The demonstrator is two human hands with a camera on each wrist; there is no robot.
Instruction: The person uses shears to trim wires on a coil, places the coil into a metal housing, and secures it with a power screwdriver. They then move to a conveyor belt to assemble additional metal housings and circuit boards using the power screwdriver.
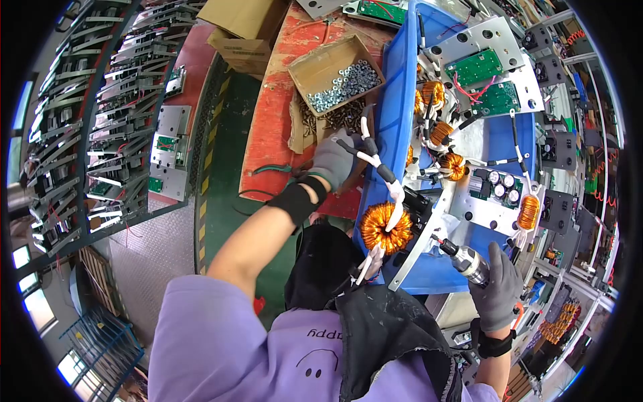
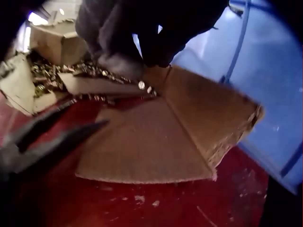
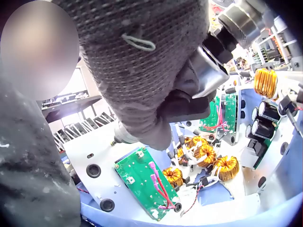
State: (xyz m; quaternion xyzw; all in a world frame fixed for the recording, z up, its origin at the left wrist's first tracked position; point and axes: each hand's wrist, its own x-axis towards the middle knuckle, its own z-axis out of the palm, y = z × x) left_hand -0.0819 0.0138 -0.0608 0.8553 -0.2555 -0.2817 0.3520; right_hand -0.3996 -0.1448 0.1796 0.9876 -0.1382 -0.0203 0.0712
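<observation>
In the head view my gloved left hand is over the near end of a torn carton of brass-coloured screws. The left wrist view shows the hand dark, its fingers pointing down at the screws; whether they hold one is hidden. A cardboard flap lies below it. My gloved right hand grips a power screwdriver, its bit pointing toward a metal plate with a large copper coil beside it. In the right wrist view the hand is wrapped round the tool.
A box of silver nuts stands beyond the screws. Green-handled pliers lie on the red table. The blue bin holds metal plates, green boards and several coils. Racks of plates stand at the left.
</observation>
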